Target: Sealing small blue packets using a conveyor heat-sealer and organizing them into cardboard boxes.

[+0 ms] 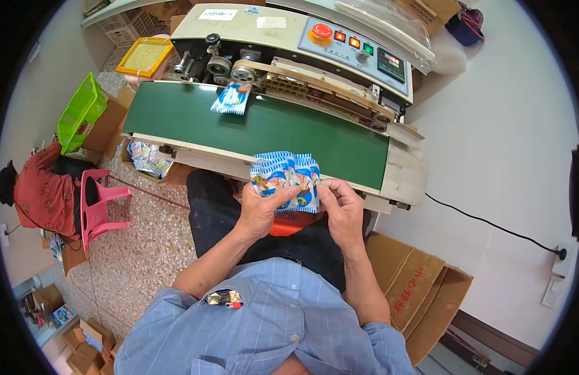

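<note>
A fanned stack of small blue-and-white packets (pixel 278 174) is in front of me, at the near edge of the conveyor. My left hand (pixel 259 211) grips the stack from the left, its thumb lying across the front. At the right edge my right hand (pixel 343 209) has its thumb and fingers pinched on the rightmost packet (pixel 309 181). Another blue-and-white packet (pixel 232 99) is by the rollers at the left end of the band sealing machine (pixel 264 31), over the green conveyor belt (pixel 314 128).
A box of packets (pixel 153 161) stands on the floor left of the conveyor. Beyond it are a bright green basket (pixel 82 112) and a person on a pink chair (pixel 97 209). An open cardboard box (pixel 414 290) stands at my right. A black cable (pixel 489 222) runs to the wall socket.
</note>
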### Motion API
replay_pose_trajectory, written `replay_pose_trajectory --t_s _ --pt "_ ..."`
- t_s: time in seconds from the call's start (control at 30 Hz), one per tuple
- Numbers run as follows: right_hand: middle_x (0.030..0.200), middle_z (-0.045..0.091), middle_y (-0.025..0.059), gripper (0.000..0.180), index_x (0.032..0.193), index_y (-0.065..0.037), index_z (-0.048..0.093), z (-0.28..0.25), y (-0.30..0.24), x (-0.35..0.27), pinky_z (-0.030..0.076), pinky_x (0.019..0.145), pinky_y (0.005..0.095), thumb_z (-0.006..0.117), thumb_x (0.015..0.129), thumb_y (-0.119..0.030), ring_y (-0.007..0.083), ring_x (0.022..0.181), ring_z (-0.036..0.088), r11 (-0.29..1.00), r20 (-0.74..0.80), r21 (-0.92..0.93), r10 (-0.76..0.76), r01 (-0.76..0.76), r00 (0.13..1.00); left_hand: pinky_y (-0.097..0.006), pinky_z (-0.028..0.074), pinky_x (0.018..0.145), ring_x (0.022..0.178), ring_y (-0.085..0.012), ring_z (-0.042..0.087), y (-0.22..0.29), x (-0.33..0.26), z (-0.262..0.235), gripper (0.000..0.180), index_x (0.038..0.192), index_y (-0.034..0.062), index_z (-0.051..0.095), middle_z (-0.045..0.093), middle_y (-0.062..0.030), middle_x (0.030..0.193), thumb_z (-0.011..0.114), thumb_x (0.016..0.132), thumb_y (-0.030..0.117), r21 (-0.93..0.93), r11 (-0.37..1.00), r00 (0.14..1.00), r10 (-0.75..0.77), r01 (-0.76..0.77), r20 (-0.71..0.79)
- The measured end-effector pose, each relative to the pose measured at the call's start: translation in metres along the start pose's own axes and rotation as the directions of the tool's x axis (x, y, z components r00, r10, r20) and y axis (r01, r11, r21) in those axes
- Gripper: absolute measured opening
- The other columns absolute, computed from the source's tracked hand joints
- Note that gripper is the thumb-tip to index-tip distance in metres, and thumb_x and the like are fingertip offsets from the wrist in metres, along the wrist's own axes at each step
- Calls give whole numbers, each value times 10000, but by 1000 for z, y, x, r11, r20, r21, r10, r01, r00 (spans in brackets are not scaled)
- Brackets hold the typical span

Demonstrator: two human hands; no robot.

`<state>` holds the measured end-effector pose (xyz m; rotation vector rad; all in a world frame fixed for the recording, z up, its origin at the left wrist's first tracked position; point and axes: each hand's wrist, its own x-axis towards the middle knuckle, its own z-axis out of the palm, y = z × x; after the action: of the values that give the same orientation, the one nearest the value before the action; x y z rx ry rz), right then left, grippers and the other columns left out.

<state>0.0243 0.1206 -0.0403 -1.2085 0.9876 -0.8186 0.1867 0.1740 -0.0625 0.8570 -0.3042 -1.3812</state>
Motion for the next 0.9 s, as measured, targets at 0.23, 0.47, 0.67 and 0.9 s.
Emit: replay_pose_trajectory --t_s 0.23,0.47,0.67,0.9 --pt "818 617 -19 150 1002 -17 626 -8 14 -7 429 603 188 579 1008 -159 30 698 537 988 -70 -124 -97 88 993 -299 583 814 909 -156 699 -9 -3 7 291 1124 -11 653 716 -100 1055 735 845 4 63 998 1000 0 -1 14" --pt "850 601 13 174 1040 -37 530 -31 10 2 447 544 175 512 1042 -210 48 691 578 986 -302 6 -159 169 940 -300 582 814 911 -149 694 -19 11 20 326 1133 -5 644 711 -88 1053 746 825 -25 81 996 996 54 -48 -65" --pt "908 631 103 214 1045 2 522 -89 9 29 616 551 302 497 1032 -210 158 734 673 985 -475 127 -45 119 879 -308 588 801 895 -156 701 -13 22 33 308 1125 -7 636 710 -89 1044 737 834 -25 62 997 996 55 -51 -70" --pt "933 639 117 245 1034 27 520 -114 3 67 617 560 313 507 1028 -218 177 760 683 994 -519 70 -38 86 854 -301 582 798 895 -149 698 -13 29 38 291 1120 1 644 713 -88 1046 735 844 -12 115 993 999 24 -20 -36"
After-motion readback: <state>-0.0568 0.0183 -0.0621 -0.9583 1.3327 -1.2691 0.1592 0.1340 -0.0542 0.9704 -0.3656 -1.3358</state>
